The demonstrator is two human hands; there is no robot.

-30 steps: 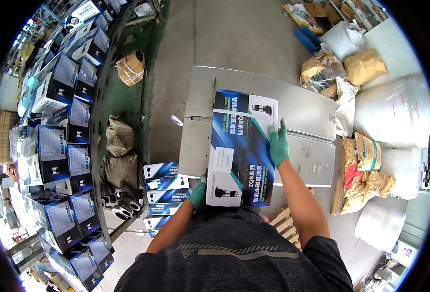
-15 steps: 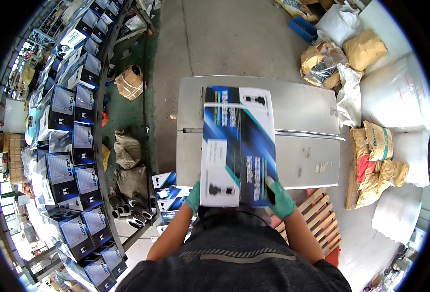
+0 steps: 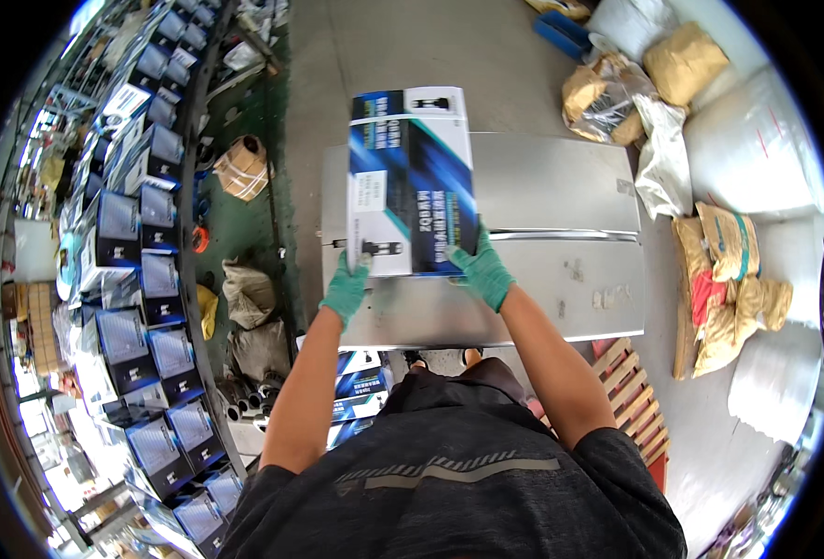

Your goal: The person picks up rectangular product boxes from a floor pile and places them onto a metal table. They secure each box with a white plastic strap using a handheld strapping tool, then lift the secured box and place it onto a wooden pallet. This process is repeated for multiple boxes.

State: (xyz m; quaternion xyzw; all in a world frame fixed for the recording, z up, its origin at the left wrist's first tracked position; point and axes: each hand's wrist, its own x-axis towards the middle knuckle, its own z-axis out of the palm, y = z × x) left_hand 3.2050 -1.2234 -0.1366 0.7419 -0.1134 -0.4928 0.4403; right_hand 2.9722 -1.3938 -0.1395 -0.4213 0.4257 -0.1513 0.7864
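Observation:
A printed cardboard box [image 3: 442,177] in blue, white and black is held out in front of me over a grey metal table [image 3: 561,191]. My left hand [image 3: 345,291], in a green glove, grips its near left corner, with the thumb on top. On the near right corner, my gloved right hand [image 3: 484,268] is closed in the same way. The far end of the box reaches past the table's far edge. Whether its underside touches the table cannot be seen.
Stacked similar boxes [image 3: 160,275] line a rack on the left. More boxes [image 3: 360,384] lie low beside my left arm. A wooden pallet [image 3: 631,396] lies to the right. Paper sacks [image 3: 730,256] and white wrapped bundles [image 3: 756,149] stand by the right wall.
Both hands have carried the box away from my body, forward and slightly left, over the table. My arms are now stretched out further.

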